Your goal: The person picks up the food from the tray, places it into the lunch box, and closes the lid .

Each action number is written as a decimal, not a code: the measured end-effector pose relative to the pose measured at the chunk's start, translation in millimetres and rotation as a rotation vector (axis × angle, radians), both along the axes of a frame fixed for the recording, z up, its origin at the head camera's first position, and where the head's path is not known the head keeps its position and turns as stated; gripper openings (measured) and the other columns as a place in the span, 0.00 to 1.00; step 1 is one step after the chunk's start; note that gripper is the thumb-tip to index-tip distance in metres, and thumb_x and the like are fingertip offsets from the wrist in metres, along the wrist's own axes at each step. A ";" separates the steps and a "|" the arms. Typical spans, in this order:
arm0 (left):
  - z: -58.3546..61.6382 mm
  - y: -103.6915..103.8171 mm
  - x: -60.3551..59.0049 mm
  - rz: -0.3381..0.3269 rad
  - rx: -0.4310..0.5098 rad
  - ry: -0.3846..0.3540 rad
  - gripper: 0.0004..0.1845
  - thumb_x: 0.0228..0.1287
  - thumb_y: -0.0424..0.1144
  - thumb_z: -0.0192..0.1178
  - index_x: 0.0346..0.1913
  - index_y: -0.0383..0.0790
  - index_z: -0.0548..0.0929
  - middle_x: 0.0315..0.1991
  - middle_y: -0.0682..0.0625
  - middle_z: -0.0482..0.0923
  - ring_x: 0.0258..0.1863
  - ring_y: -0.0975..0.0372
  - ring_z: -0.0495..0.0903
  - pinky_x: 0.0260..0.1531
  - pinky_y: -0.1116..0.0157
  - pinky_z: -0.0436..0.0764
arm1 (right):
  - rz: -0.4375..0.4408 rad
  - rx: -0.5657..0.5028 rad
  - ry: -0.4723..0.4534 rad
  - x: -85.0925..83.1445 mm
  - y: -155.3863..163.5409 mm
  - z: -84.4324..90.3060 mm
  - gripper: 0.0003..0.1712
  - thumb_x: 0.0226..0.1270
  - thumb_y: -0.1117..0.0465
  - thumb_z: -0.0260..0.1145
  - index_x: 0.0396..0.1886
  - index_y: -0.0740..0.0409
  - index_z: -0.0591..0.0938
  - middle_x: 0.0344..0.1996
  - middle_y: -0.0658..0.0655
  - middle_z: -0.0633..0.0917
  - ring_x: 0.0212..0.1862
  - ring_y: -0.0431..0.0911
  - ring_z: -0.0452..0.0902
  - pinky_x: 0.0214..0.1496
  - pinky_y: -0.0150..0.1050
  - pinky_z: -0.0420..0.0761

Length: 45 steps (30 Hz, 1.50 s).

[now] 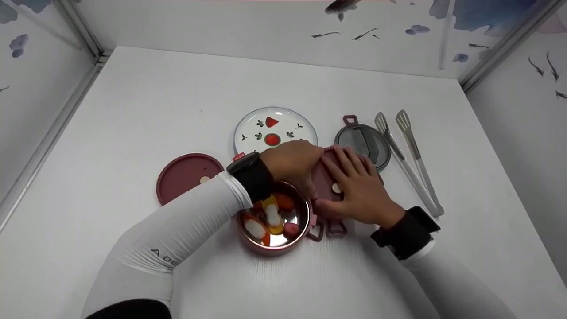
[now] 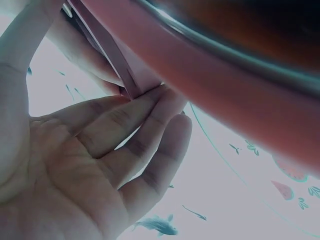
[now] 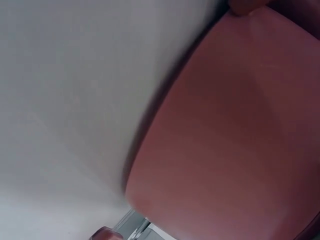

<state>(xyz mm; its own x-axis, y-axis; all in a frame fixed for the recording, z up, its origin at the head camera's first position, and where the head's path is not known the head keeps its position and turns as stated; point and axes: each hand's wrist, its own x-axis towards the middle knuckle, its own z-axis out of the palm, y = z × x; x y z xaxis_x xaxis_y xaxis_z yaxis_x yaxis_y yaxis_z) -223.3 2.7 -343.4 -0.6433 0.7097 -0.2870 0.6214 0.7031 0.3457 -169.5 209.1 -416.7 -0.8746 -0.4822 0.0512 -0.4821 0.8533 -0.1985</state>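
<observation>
Head: high, over the person's side, looking forward and down, wide, whole table (image 1: 133, 110) surface nearly in. Left wrist: very near, palm of left hand (image 2: 95, 155) at 8 o'clock, wall fish (image 2: 157, 226) at 6, so inverted. Right wrist: nearest, pot side (image 3: 220, 140) at 3. Head (12 o'clock) and left wrist (4) share plate (image 1: 250, 124).

We see the right hand (image 1: 361, 195) spread across a maroon lid (image 1: 324, 181), the left hand (image 1: 292, 161) at its left edge. Nearer us, an uncovered pot (image 1: 271, 251) holds colourful food pieces (image 1: 273, 216). Around them are a watermelon-patterned plate (image 1: 294, 122), another maroon lid (image 1: 184, 177), metal tongs (image 1: 428, 181) and, probably, a glass lid (image 1: 359, 137).
</observation>
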 end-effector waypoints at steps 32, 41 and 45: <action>-56.9 -246.9 -16.8 0.479 0.008 0.101 0.18 0.70 0.37 0.60 0.60 0.34 0.79 0.50 0.35 0.78 0.52 0.45 0.77 0.52 0.45 0.77 | -0.003 0.049 -0.014 -9.2 -11.8 0.3 0.56 0.62 0.23 0.54 0.81 0.48 0.51 0.81 0.59 0.43 0.82 0.59 0.34 0.78 0.64 0.38; -62.1 -251.5 -16.4 0.530 0.038 0.056 0.12 0.74 0.33 0.54 0.55 0.34 0.79 0.45 0.37 0.81 0.46 0.48 0.79 0.47 0.50 0.79 | -0.013 0.032 -0.014 -9.4 -10.7 -2.4 0.55 0.63 0.24 0.54 0.81 0.47 0.52 0.81 0.59 0.44 0.81 0.59 0.35 0.78 0.64 0.38; -58.0 -259.9 -14.2 0.533 0.053 0.021 0.13 0.76 0.35 0.50 0.54 0.32 0.78 0.46 0.37 0.80 0.49 0.48 0.78 0.49 0.50 0.78 | -0.008 0.035 0.004 -11.5 -10.7 0.0 0.56 0.62 0.24 0.54 0.81 0.48 0.52 0.81 0.59 0.45 0.81 0.60 0.36 0.77 0.64 0.39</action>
